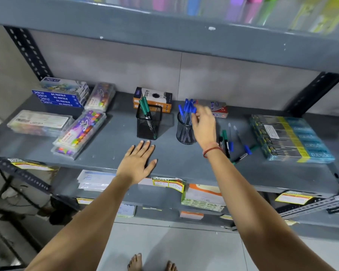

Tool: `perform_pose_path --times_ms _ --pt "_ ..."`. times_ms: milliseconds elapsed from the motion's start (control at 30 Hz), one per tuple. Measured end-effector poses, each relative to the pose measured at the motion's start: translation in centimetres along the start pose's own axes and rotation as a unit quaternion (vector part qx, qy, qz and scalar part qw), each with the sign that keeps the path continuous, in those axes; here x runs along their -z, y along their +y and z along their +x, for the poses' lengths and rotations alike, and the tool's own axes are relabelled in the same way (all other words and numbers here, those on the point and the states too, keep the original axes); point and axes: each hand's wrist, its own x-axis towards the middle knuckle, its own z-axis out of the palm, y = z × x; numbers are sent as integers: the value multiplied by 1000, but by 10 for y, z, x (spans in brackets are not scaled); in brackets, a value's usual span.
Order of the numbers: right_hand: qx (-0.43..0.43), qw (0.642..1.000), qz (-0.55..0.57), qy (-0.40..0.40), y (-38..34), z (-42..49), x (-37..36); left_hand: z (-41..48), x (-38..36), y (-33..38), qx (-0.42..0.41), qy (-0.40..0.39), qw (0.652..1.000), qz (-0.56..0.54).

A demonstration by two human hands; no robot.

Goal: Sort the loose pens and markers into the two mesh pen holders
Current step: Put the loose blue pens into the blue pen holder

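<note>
Right hand [203, 124] is hovering at the round mesh holder [185, 132], fingers loosely spread by the blue pens [188, 108], gripping nothing visible. Left hand [138, 163] is resting flat, empty, on shelf [174, 155], likely bracing. Green markers are sitting in square holder [149, 124]; loose pens and markers [235, 141] are lying just right, still unsorted

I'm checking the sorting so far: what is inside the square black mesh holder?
The square mesh holder holds two green-capped markers, leaning toward its back left corner. Their lower barrels show only dimly through the mesh, so anything lying on its floor cannot be made out.
</note>
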Motion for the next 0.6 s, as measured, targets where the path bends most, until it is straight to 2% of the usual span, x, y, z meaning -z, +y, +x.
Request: perform_pose_path --times_ms 167,267,367,500,600 --pt "25 991 -115 -59 5 3 -3 1 -2 -1 3 3 1000 -7" --pt "-1 996 -78 -47 10 5 8 1 -2 -2 0 5 1000 -4" --pt "-85 994 -75 11 31 0 29 0 -1 -1 1 10 1000 -10" --pt "-236 960 -151 -6 70 -17 50 -1 1 0 2 7 1000 -15" --pt "-287 940 -179 -35 82 -26 55 -1 1 0 2 5 1000 -18"
